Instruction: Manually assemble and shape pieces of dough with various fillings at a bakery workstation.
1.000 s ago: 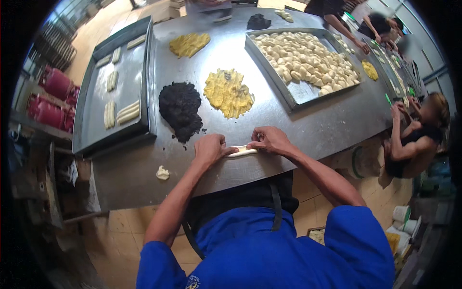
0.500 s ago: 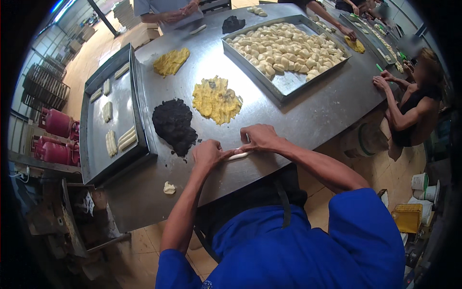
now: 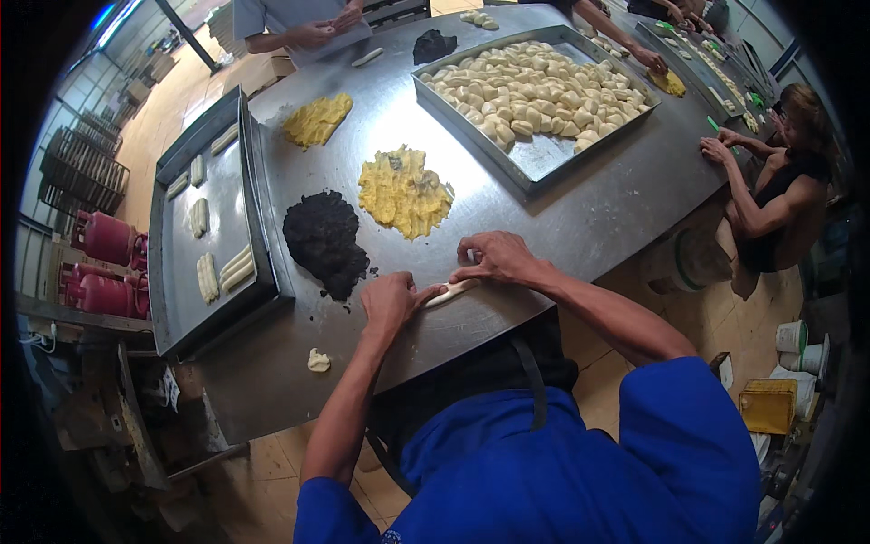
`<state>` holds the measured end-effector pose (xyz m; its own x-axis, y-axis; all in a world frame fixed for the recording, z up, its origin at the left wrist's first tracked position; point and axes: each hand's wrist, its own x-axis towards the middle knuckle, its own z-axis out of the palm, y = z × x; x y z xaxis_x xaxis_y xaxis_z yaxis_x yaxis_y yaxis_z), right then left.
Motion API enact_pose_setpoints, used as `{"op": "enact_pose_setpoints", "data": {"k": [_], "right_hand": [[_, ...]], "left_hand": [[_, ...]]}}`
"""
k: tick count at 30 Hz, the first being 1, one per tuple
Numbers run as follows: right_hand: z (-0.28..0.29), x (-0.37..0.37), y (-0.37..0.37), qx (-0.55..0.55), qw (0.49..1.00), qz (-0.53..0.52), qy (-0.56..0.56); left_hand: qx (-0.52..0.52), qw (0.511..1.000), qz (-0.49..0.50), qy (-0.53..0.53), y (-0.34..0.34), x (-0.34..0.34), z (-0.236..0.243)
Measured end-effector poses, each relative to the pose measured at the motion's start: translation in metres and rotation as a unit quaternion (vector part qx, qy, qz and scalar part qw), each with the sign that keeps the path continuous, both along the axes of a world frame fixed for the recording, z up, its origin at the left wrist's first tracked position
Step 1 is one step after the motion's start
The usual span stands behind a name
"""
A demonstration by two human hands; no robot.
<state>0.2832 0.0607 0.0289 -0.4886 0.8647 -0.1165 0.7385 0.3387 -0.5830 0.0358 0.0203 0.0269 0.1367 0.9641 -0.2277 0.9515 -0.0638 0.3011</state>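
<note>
In the head view, we see a person in blue sleeves working a pale dough roll (image 3: 446, 295) at the near edge of a metal table (image 3: 571, 236). A second ago the piece looked flatter, a yellowish middle showing above its white edge; now we see a slim, rounded stick, lying aslant between the hands. The left hand (image 3: 390, 301) has its fingers curled and its thumb against the near end; the right hand (image 3: 496, 257) arches over the far end, fingers bent, thumb on the dough. We cannot tell whether either grips it firmly. Beyond, we find a dark, crumbly mound (image 3: 326, 240) beside a rough-surfaced yellow paste (image 3: 405, 192), both where they lay earlier. A small, ragged dough lump (image 3: 318, 361) sits left of the hands. Ridged, finger-shaped dough sticks (image 3: 237, 269) line a metal tray (image 3: 177, 249) at left; plump, rounded dough pieces (image 3: 535, 95) crowd a shallow pan (image 3: 542, 163).
</note>
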Motion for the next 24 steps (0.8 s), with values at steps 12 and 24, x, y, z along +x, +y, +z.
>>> {"op": "enact_pose_setpoints", "data": {"k": [12,24], "right_hand": [[-0.008,-0.002,0.005,0.036,0.999,0.004,0.006],[-0.02,-0.005,0.009,0.022,0.999,0.012,-0.026]], "left_hand": [[-0.026,0.999,0.038,-0.03,0.004,-0.002,-0.002],[-0.023,0.998,0.051,-0.037,0.007,0.001,0.008]]}}
